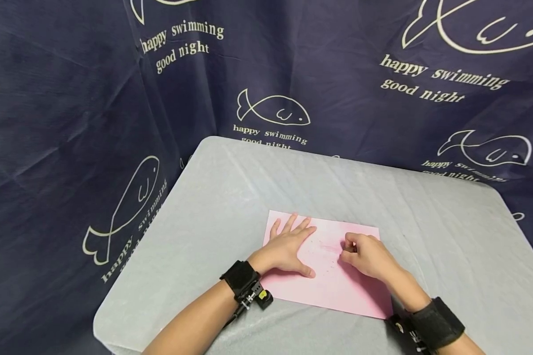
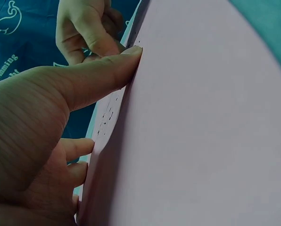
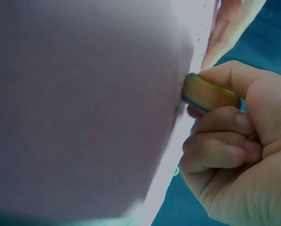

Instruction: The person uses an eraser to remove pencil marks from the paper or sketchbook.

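A sheet of pink paper (image 1: 308,291) lies on the table, with dark crumbs and a faint grey smudge (image 1: 330,246) near its middle. My left hand (image 1: 286,249) rests on its left part, fingers spread and thumb apart. Over the right part, my right hand (image 1: 368,254) pinches a small eraser (image 3: 211,94) between thumb and curled fingers. Yellowish with dark edges, the eraser meets the paper surface in the right wrist view; in the head view the fingers hide it. Specks of eraser crumbs (image 2: 105,120) show beside the left thumb in the left wrist view.
A grey cloth covers the round-cornered table (image 1: 195,212) under the paper. Behind and to the left hangs a dark blue curtain (image 1: 337,123) printed with white fish and lettering. Black straps with small cameras (image 1: 263,298) sit on both wrists.
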{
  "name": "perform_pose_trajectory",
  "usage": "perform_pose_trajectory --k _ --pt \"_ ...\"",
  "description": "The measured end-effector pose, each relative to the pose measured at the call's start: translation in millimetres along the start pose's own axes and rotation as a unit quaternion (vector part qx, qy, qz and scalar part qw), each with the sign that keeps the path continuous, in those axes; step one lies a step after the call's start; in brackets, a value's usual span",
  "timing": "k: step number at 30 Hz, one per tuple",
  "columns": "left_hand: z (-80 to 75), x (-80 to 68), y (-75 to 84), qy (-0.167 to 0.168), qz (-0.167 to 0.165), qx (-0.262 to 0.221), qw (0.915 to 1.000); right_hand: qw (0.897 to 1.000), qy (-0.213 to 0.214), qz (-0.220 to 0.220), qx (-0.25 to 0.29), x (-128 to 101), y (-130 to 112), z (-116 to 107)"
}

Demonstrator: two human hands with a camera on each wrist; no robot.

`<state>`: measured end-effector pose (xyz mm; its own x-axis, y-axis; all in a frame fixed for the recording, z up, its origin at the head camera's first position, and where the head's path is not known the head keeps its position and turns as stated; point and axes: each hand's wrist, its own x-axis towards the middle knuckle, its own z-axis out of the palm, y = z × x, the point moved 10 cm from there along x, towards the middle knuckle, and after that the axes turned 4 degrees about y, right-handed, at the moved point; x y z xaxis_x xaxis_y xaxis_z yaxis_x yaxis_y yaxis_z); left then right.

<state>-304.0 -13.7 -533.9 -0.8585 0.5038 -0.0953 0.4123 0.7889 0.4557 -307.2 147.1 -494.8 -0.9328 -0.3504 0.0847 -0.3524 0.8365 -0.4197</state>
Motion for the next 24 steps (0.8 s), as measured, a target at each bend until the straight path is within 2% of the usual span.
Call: perform_pose_trajectory --k 3,7,10,13,18,24 --pt "-1.1 0.2 0.1 0.001 0.0 -0.001 1.0 1.0 -0.004 -0.006 -0.006 2.7 -4.9 -2.4" --pt "-1.4 -0.1 0.0 0.001 -0.001 -0.003 1.0 0.999 -0.014 -0.027 0.023 7.6 -18.0 0.0" --pt "-0.4 0.0 -0.5 0.002 0.001 -0.004 1.0 0.998 -0.026 -0.046 0.046 13.2 -30.3 7.7" --pt "0.2 -0.3 -1.7 0.004 0.003 -0.005 1.0 0.997 -0.038 -0.056 0.045 20.4 -37.7 19.6" --pt "1.0 -0.4 -2.0 0.004 0.003 -0.004 1.0 0.997 -0.044 -0.043 0.054 23.7 -33.2 29.9" --pt "-0.2 -0.7 -1.4 0.003 0.0 0.0 1.0 0.997 -0.035 -0.024 0.07 19.5 -22.2 26.5"
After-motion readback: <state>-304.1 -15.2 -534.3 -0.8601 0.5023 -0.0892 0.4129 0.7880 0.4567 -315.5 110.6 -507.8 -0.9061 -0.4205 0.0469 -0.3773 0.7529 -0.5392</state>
